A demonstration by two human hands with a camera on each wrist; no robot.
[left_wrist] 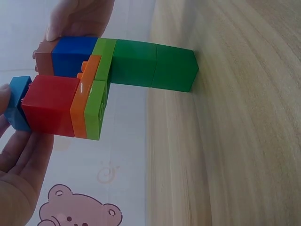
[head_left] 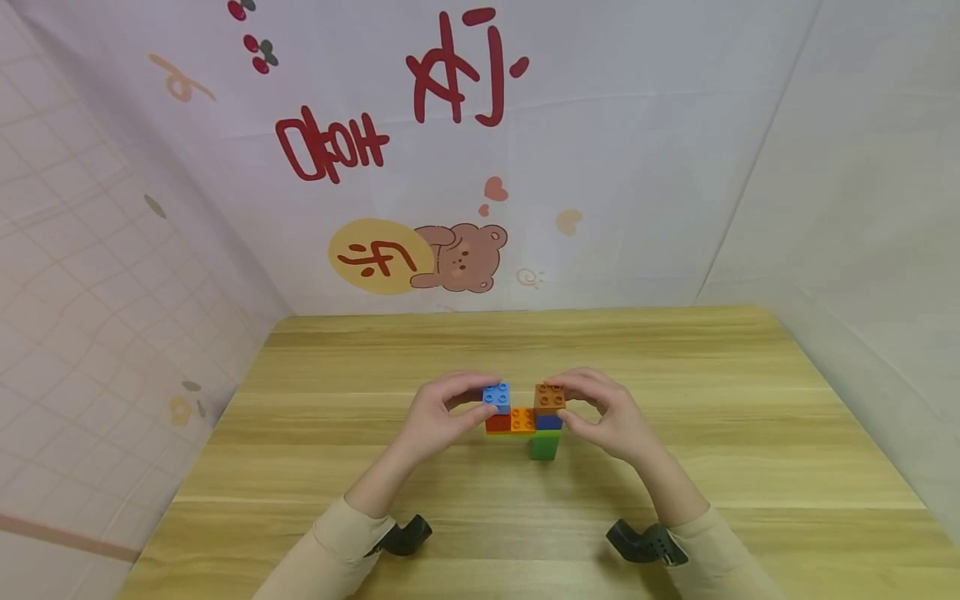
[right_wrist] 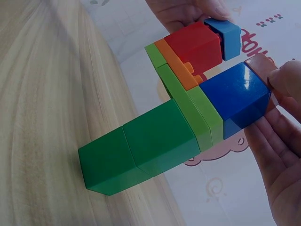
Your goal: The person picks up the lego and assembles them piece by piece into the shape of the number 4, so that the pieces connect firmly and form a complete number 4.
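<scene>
A toy brick structure stands upright on the table, its column of green bricks at the bottom. Light green plates and an orange plate reach sideways from its top. A red brick sits on the overhanging end, and a dark blue brick above the column. My left hand pinches a light blue brick over the red one; it looks slightly tilted, with red studs showing beneath. Between thumb and fingers, my right hand holds a brown brick on top of the dark blue one.
The wooden table runs back to a white printed wall cloth, with more cloth on both sides. Black wrist mounts sit by both sleeves, low over the table.
</scene>
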